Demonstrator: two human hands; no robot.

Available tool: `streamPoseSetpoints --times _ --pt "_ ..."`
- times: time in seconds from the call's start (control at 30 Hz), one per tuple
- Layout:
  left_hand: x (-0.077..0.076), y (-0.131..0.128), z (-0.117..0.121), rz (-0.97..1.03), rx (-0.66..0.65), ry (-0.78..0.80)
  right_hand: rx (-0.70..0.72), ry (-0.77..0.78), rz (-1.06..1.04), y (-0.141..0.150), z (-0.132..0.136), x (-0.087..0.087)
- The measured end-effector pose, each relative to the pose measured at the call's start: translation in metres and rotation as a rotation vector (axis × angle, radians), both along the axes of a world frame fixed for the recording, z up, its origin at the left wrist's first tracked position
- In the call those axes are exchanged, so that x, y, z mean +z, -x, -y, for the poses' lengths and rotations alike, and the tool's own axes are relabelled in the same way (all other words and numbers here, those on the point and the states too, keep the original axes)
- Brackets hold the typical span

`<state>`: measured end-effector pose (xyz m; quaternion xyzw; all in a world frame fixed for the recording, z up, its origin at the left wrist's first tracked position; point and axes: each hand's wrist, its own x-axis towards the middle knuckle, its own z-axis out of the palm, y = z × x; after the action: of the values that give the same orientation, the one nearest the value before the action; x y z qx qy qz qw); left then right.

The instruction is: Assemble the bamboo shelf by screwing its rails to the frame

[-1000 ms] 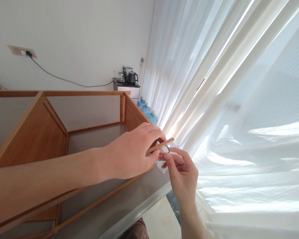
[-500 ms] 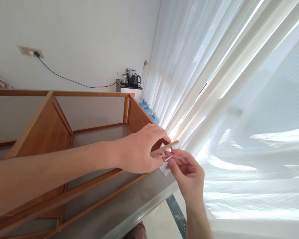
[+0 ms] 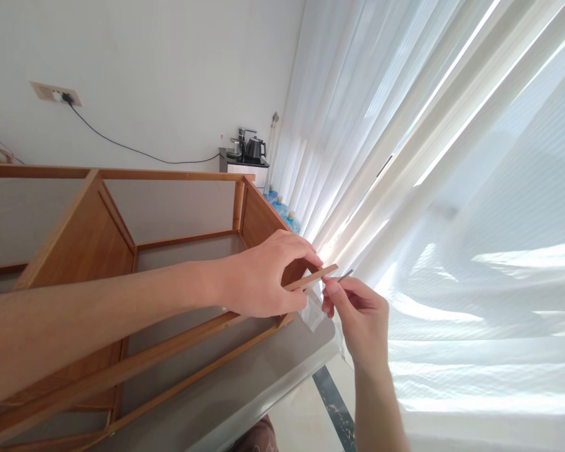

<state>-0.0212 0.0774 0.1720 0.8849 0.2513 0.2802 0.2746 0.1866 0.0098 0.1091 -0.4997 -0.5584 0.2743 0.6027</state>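
At the near right corner of a brown wooden frame (image 3: 169, 174), my left hand (image 3: 258, 276) grips a narrow wooden strip (image 3: 313, 277) between its thumb and fingers. The strip slants up to the right; whether it joins the frame is hidden behind the hand. Just right of it, my right hand (image 3: 358, 307) pinches a thin dark metal hex key (image 3: 346, 275) at the strip's side. One end of the key points up to the right, past the fingertips. Its contact with the strip is too small to make out. Below both hands lies a small clear plastic bag (image 3: 313, 312).
The frame, with upright wooden panels (image 3: 82, 232), lies on a grey surface with a pale edge (image 3: 282, 383). White curtains (image 3: 452, 263) hang close on the right. Behind stand a cabinet with a black kettle (image 3: 255, 148), blue water bottles (image 3: 280, 207) and a cord (image 3: 136, 151).
The hex key has turned in my right fingers, its visible end now pointing up to the right. My left hand keeps its hold on the strip. The view has shifted slightly.
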Motion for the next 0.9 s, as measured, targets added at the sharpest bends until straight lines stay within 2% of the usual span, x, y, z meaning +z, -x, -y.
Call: streamPoseSetpoints --times 0.27,0.57,0.7,0.9 --pt "0.000 0.000 0.000 0.005 0.002 -0.001 0.032 -0.034 -0.127 0.001 -0.006 -0.002" --pt "0.005 0.000 0.004 -0.020 0.019 0.086 0.046 -0.070 -0.302 -0.002 -0.012 -0.009" --pt "0.006 -0.001 0.004 -0.016 0.021 0.086 -0.006 -0.085 -0.330 -0.004 -0.015 -0.020" --pt "0.003 0.001 0.001 -0.007 0.020 0.115 -0.029 -0.072 -0.296 -0.001 -0.020 -0.046"
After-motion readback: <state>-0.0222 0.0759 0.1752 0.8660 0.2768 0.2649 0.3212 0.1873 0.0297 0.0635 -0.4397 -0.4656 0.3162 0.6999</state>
